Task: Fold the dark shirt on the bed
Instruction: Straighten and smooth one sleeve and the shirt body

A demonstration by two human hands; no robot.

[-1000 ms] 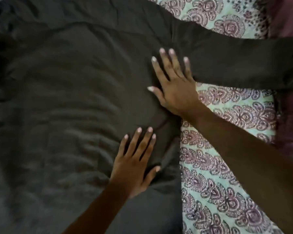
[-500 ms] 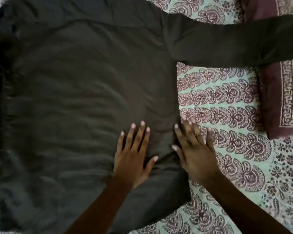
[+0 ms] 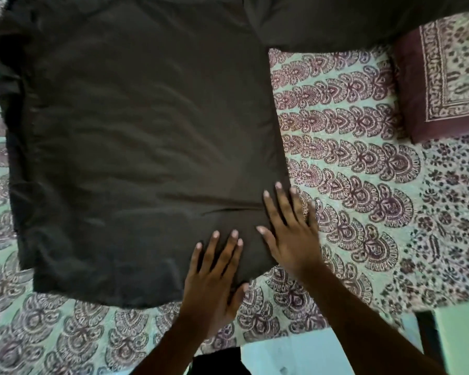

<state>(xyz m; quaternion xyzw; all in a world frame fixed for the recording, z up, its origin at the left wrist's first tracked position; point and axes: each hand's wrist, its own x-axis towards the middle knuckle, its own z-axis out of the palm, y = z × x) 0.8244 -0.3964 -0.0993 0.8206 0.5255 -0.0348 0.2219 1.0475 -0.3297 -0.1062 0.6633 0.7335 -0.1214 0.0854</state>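
Smoothing the shirt (image 3: pixel 146 144), spread flat on the bed (image 3: pixel 349 171) with one sleeve (image 3: pixel 349 20) stretched out to the right. Both flat, fingers spread: left hand (image 3: pixel 214 282) on the near hem, right hand (image 3: pixel 290 234) across the right edge, partly on the bed. Press lightly and stroke outward to the hem without dragging the cloth, then fold the sleeve in.

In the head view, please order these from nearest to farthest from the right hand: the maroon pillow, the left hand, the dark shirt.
1. dark shirt: touched by the right hand at its right edge.
2. left hand: close beside, lower left.
3. maroon pillow: far off, upper right.
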